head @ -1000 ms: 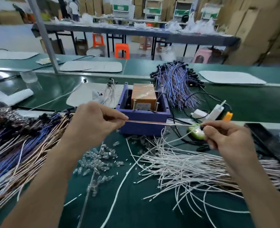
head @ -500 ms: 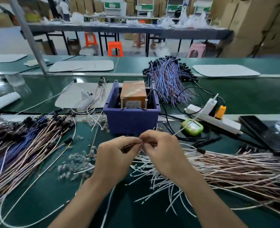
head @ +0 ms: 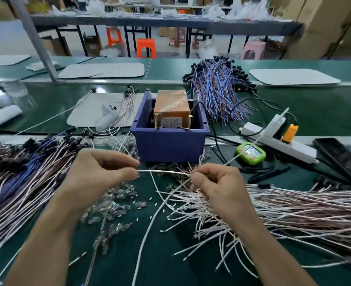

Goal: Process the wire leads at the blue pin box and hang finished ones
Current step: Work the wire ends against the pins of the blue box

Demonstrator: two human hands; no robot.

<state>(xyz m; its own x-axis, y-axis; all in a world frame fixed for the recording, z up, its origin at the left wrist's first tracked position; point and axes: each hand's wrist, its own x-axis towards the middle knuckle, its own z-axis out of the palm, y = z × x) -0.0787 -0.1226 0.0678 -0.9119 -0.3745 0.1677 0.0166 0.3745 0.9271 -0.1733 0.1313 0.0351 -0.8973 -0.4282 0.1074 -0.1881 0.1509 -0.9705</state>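
Fingers (head: 127, 161) of left hand (head: 100, 174) and right hand (head: 218, 182) pinch one white lead (head: 164, 171) over the green bench (head: 180, 271), cartons (head: 325, 27) behind.

txt: none legible | box label (head: 171, 121): blurred | timer (head: 251, 153) lcd: unreadable

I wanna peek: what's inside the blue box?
Inside the blue box sits an orange block with two brass pins in front. The box's bottom is hidden by its front wall.

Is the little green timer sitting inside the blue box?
No, the green timer lies on the table to the right of the blue pin box, outside it.
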